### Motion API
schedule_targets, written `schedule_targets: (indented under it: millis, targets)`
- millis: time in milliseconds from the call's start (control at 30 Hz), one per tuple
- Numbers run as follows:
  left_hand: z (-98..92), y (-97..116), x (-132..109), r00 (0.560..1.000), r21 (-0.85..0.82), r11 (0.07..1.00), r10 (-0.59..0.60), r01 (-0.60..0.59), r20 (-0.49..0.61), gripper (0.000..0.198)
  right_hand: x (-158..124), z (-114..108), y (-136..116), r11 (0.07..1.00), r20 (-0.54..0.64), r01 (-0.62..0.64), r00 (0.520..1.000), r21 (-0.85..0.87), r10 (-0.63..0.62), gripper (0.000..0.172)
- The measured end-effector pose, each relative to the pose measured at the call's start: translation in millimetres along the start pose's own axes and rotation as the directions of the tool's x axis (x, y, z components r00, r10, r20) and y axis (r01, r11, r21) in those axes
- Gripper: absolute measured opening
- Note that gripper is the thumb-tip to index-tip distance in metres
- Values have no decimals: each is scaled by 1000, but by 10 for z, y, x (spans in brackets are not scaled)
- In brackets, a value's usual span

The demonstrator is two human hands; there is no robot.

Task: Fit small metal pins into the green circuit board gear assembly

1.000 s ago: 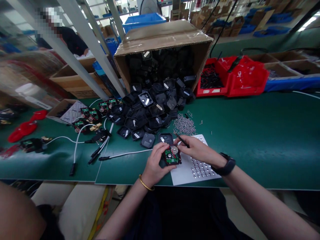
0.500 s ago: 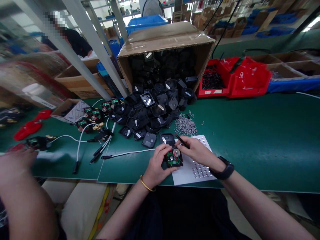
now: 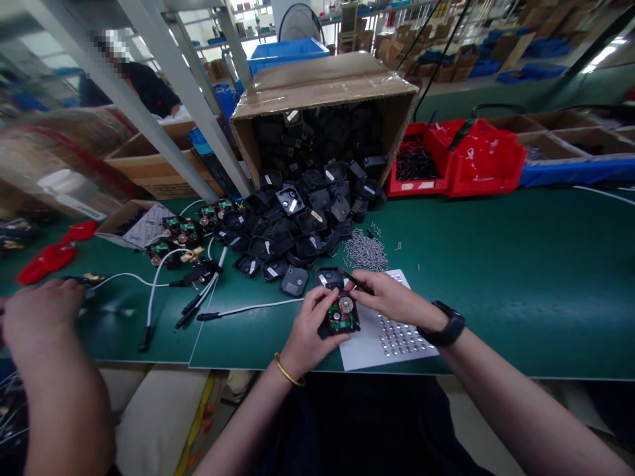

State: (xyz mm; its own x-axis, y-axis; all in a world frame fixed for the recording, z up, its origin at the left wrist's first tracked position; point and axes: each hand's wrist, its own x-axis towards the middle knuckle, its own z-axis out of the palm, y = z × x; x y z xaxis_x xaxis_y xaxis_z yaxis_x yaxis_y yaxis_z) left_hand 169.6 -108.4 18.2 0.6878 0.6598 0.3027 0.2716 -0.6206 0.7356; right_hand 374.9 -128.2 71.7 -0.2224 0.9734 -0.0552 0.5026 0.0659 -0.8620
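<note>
While the left hand (image 3: 307,330) stayed out of it, fingers clamped around the small black housing (image 3: 341,315) just before the white sheet (image 3: 370,340), the right hand (image 3: 391,297), pinching a thin black tool (image 3: 356,281), did best working slowly over the green board.

A tipped cardboard box (image 3: 322,86) lies at the far middle, spilling a heap of black housings (image 3: 302,211) onto the green bench (image 3: 496,264). Right of it stand red bins (image 3: 456,162) — one holds dark parts. Loose metal pins (image 3: 366,250) lie beside the heap. At the left — white cables (image 3: 163,277), green circuit boards (image 3: 186,231), red cloth (image 3: 44,254), and a co-worker's hand (image 3: 40,311).
</note>
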Motion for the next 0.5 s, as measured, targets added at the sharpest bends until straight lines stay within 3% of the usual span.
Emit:
schedule_targets:
  millis: [333,500]
  targets:
    - [2,-27,-26,1000,-8,1000,1,-1,-17,77,-63,36,-36,999,-11,-5,1000,37,6,12]
    - [1,-31,-24,999,-9,1000,-11,11,-38,78,-113,47,-26,994,21,42,999,96,-44,39]
